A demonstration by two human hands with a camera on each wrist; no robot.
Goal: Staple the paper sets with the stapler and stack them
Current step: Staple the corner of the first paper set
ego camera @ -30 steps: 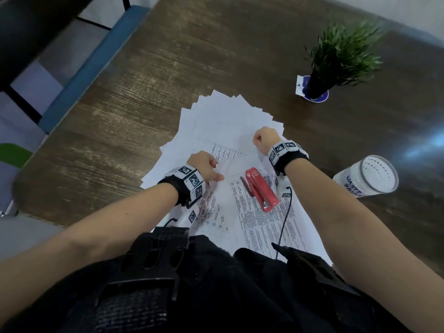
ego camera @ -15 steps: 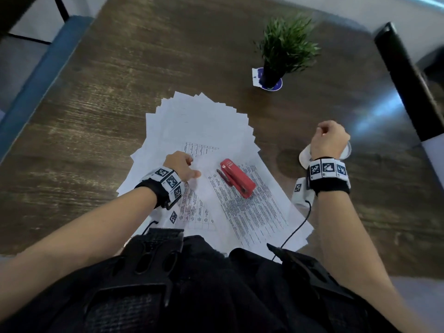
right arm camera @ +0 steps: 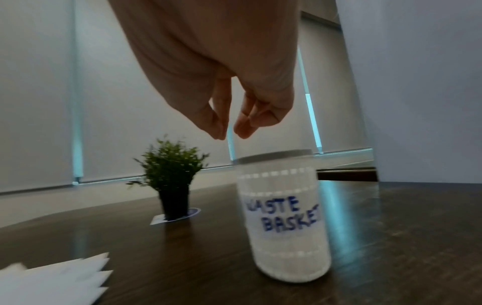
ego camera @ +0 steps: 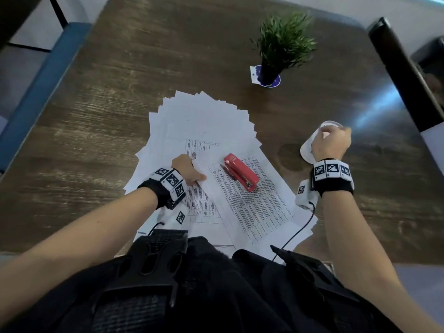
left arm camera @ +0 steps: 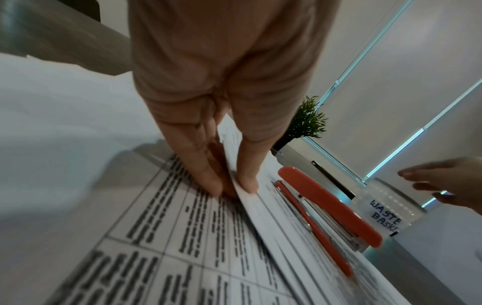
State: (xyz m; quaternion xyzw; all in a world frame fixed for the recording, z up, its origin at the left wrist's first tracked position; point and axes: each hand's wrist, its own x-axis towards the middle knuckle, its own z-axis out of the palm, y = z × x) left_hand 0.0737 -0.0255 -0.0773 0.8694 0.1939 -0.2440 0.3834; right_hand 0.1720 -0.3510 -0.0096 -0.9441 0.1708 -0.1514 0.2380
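Left hand point(ego camera: 186, 170) pinched the edge of a printed paper set point(ego camera: 249, 200) at frame centre – thumb on top, fingers under – with the glossy red stapler point(ego camera: 240, 171) lying flat on that sheet. Right hand point(ego camera: 330, 144) hung at mid right over a translucent white cylindrical jar point(right arm camera: 284, 212) marked "WASTE BASKET", fingertips loosely bunched, gripping nothing visible. White sheets point(ego camera: 201, 116) were fanned on the dark wood-grain table point(ego camera: 96, 116) – a spiky green potted plant point(ego camera: 281, 46) upper right.

"WASTE BASKET" on white cup point(right arm camera: 284, 214)
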